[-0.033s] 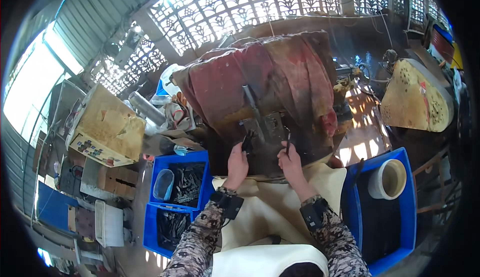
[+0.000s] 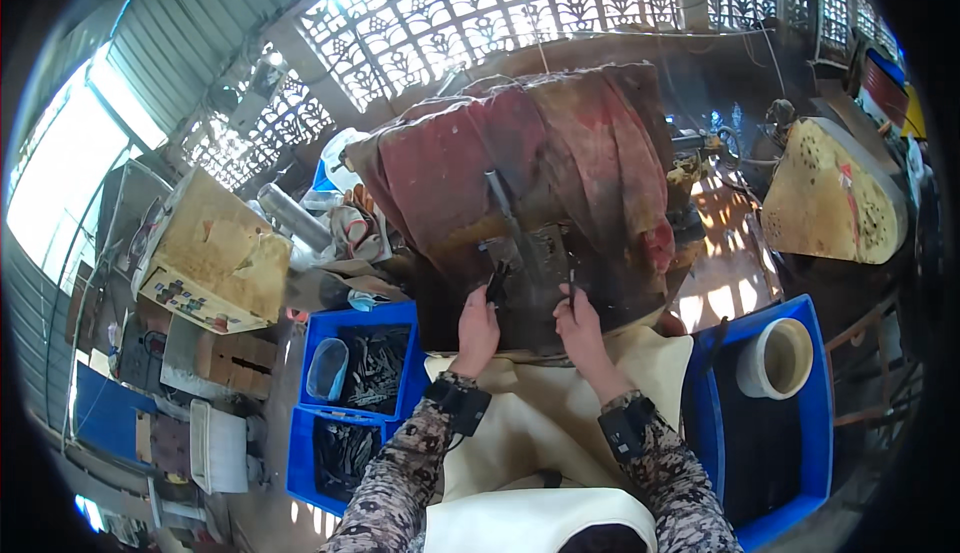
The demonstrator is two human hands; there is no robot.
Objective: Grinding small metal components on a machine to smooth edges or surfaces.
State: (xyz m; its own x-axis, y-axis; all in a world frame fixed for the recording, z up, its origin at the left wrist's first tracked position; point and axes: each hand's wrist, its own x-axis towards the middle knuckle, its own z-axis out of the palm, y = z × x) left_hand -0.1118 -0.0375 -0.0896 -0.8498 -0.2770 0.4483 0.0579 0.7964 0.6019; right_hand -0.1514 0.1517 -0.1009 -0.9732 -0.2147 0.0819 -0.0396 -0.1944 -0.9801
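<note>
My left hand [image 2: 478, 333] is closed on a dark, flat metal piece [image 2: 497, 281] whose upper end points up and away from me. A thin dark rod-like tool [image 2: 572, 287] stands nearly upright in the closed fingers of my right hand [image 2: 580, 329]. Both hands are over the near side of a dark, dirty work surface [image 2: 530, 325], apart from each other. Just beyond them a grey metal bar [image 2: 508, 215] slants in front of a stained red cloth [image 2: 560, 143] draped over a bulky thing. What the cloth covers is hidden.
To my left stand two blue crates [image 2: 300, 431] with many dark metal pieces [image 2: 375, 368]. A larger blue crate [image 2: 822, 403] at right holds a cream bucket [image 2: 750, 368]. A pale apron [image 2: 500, 423] covers my lap. A yellowed machine housing [image 2: 225, 253] stands farther left.
The dark piece in my left hand has tilted a little to the right. The rod in my right hand has shifted slightly left, and the right hand turned a little with it.
</note>
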